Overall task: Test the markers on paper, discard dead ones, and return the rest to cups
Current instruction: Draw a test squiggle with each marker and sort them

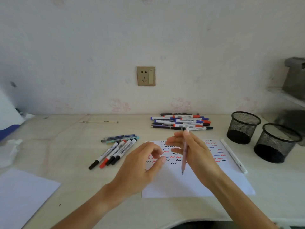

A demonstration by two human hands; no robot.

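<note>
Clearly the pink pen [184,151] is light, stiff and slim, best pinched mid-barrel; the right hand [194,149] grips it there, tip down just above the scribbled paper [189,184]. Beside it the left hand [143,164] hovers, fingers [162,158] loosely curled, holding nothing. Farther out on the counter [74,162] lie tested markers [113,152], an untested heap [181,122] and two mesh cups [260,136].

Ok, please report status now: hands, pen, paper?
Right hand holds pink pen, tip down over test paper. Left hand open, empty, beside it. Both mesh cups empty. Nothing blocking.
</note>
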